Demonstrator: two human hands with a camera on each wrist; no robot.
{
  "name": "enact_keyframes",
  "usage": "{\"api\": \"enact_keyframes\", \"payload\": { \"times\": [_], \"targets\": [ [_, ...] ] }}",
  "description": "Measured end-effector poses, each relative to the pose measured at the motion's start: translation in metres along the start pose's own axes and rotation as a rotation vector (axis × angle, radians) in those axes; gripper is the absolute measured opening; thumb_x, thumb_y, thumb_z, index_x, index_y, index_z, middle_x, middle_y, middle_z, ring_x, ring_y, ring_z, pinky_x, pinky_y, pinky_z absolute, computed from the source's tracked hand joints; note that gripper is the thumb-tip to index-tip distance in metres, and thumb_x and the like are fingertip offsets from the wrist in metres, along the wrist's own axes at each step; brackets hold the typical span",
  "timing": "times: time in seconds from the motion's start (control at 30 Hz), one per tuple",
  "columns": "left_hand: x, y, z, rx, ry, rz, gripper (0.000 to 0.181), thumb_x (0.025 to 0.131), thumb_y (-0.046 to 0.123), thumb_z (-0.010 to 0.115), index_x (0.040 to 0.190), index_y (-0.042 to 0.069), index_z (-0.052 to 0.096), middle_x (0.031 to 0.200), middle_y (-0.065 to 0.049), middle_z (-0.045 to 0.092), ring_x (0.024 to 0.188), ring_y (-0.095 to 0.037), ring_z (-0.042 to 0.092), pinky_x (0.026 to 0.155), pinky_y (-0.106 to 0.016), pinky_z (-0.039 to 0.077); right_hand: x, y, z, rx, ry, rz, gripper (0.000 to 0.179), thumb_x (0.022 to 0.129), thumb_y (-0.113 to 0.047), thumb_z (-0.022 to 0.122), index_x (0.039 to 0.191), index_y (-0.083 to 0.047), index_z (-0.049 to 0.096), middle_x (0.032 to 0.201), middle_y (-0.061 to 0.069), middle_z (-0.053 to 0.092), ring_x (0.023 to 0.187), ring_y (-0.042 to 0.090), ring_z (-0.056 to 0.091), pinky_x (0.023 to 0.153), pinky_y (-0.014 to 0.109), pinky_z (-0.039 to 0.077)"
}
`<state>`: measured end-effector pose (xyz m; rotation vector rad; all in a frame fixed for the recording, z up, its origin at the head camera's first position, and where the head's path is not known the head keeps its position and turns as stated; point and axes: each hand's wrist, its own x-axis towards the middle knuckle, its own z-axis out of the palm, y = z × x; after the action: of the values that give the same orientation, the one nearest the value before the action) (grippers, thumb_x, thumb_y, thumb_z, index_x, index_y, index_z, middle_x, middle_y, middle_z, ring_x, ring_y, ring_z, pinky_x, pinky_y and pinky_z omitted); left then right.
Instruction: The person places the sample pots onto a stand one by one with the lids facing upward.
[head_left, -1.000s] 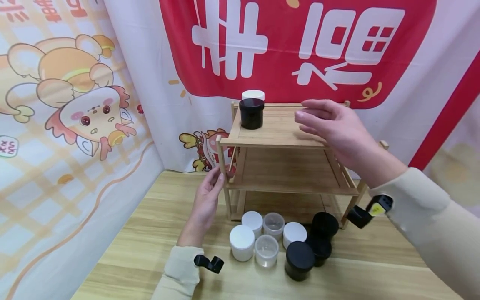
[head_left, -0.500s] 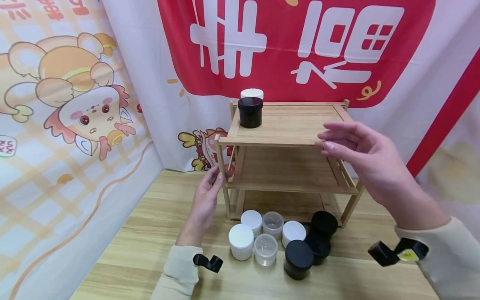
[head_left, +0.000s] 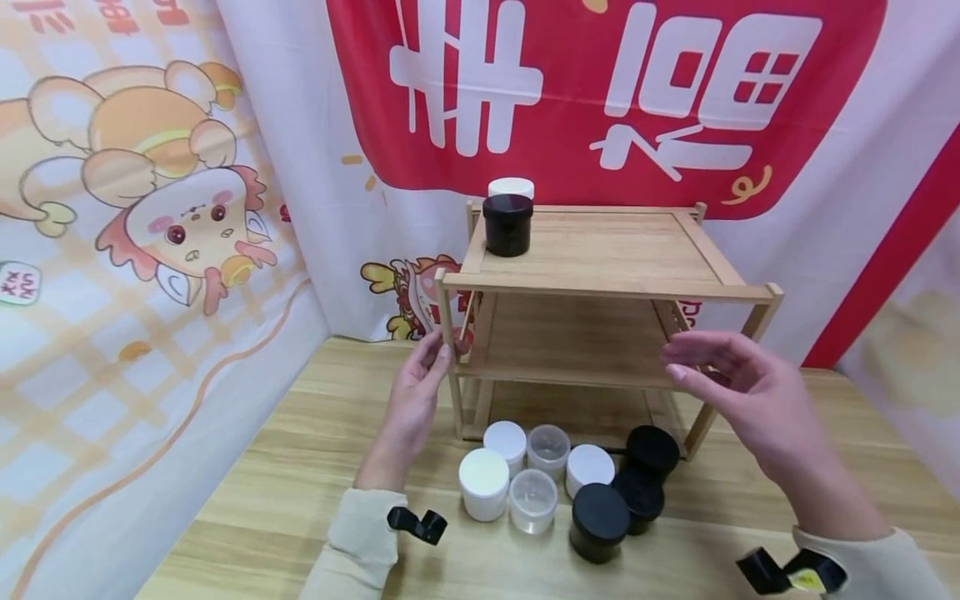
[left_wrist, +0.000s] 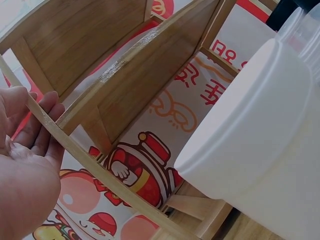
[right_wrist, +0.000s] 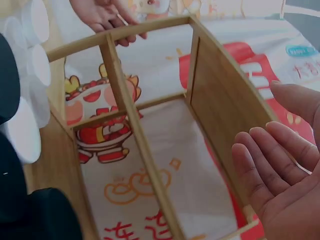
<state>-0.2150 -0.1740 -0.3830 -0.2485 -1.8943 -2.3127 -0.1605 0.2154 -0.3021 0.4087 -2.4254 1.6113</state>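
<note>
A three-tier wooden shelf (head_left: 600,287) stands on the table. My left hand (head_left: 412,387) is at its left front post, thumb on the near side and fingers behind it, holding the post lightly; the left wrist view shows the fingers (left_wrist: 47,125) passing behind the wood. My right hand (head_left: 742,392) hovers by the shelf's right front post, fingers loosely bent and nothing in them. On the top tier, at the left, a black lidded jar (head_left: 507,227) sits in front of a white lidded jar (head_left: 512,187).
Before the shelf, several jars stand grouped on the table: white-lidded ones (head_left: 483,483), clear ones (head_left: 533,500) and black ones (head_left: 600,521). Printed cloth (head_left: 187,183) hangs at the left and behind the shelf.
My right hand has moved from above the top tier down and to the right, beside the right front post. The left hand and the jars stay in place.
</note>
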Motion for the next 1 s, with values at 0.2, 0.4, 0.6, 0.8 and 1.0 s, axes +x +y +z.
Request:
{"api": "enact_keyframes", "payload": {
  "times": [0.2,0.4,0.6,0.8,1.0],
  "targets": [
    [0.002,-0.001,0.0,0.004,0.015,0.018,0.043,0.114,0.021,0.051,0.157,0.019,0.051,0.155,-0.017,0.056,0.151,-0.02,0.048,0.137,-0.042,0.023,-0.005,0.03,0.006,0.078,0.006,0.037,0.043,0.102,-0.02,0.076,0.142,-0.008,0.065,0.124,-0.011,0.076,0.11,0.004,0.071,0.089,0.012,0.056],
    [0.003,-0.003,0.0,0.002,0.023,0.009,0.048,0.114,0.02,0.051,0.161,0.015,0.045,0.163,-0.015,0.05,0.154,-0.022,0.043,0.137,-0.043,0.02,-0.015,0.056,0.014,0.05,0.039,0.034,0.038,0.1,-0.017,0.078,0.135,-0.004,0.069,0.118,-0.014,0.078,0.106,0.003,0.071,0.088,0.011,0.055],
    [0.004,-0.004,0.001,0.005,0.022,0.015,0.049,0.115,0.021,0.05,0.163,0.013,0.043,0.166,-0.013,0.046,0.156,-0.023,0.041,0.137,-0.044,0.021,-0.022,0.077,0.018,-0.014,0.009,0.055,0.041,0.099,-0.021,0.08,0.135,-0.005,0.069,0.119,-0.018,0.078,0.106,0.0,0.073,0.087,0.013,0.058],
    [0.004,-0.004,0.001,0.008,0.02,0.016,0.049,0.115,0.021,0.05,0.163,0.014,0.044,0.167,-0.014,0.045,0.156,-0.023,0.04,0.138,-0.044,0.02,-0.025,0.095,0.018,-0.064,-0.046,0.091,0.047,0.098,-0.028,0.082,0.139,-0.01,0.068,0.125,-0.023,0.074,0.111,-0.003,0.071,0.089,0.014,0.057],
    [0.003,-0.004,0.002,0.015,0.008,0.025,0.048,0.115,0.021,0.049,0.162,0.013,0.044,0.167,-0.014,0.045,0.156,-0.024,0.04,0.138,-0.046,0.019,-0.025,0.109,0.02,-0.164,-0.063,0.102,0.049,0.095,-0.034,0.085,0.137,-0.014,0.069,0.134,0.005,0.076,0.111,-0.005,0.067,0.092,0.015,0.056]
  ]
}}
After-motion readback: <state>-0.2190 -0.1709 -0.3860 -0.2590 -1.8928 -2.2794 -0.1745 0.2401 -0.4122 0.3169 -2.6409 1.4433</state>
